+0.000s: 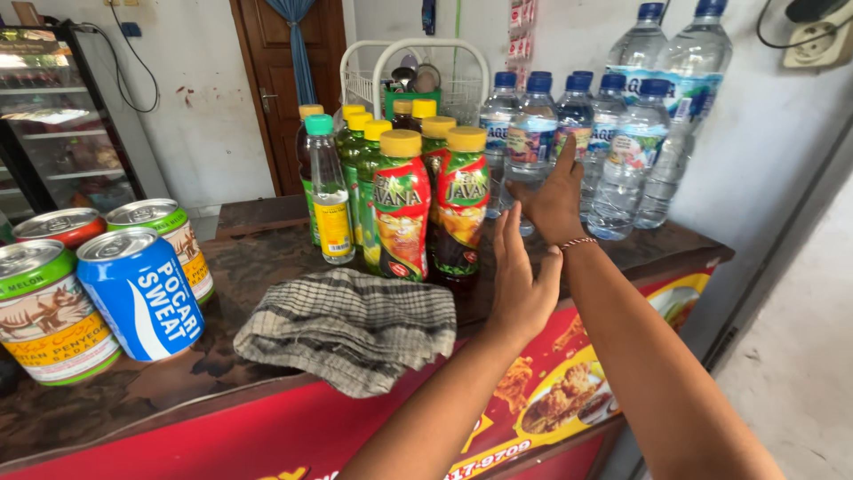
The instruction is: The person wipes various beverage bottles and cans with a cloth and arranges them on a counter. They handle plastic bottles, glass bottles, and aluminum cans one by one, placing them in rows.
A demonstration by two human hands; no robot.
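My left hand (518, 276) is held flat and upright just right of the red-labelled tea bottles with yellow caps (431, 204), holding nothing. My right hand (553, 197) reaches further back, fingers spread, against a clear water bottle with a blue cap (531, 133); a thin bracelet circles that wrist. A checked grey cloth (351, 324) lies crumpled on the dark counter (258, 267) in front of the tea bottles, left of my left hand.
Several drink cans (133, 289) stand at the counter's left end. More water bottles (635, 151) line the back right by the white wall. A small clear bottle with a green cap (330, 191) stands left of the teas. A glass-door fridge (62, 116) and a brown door (284, 80) are behind.
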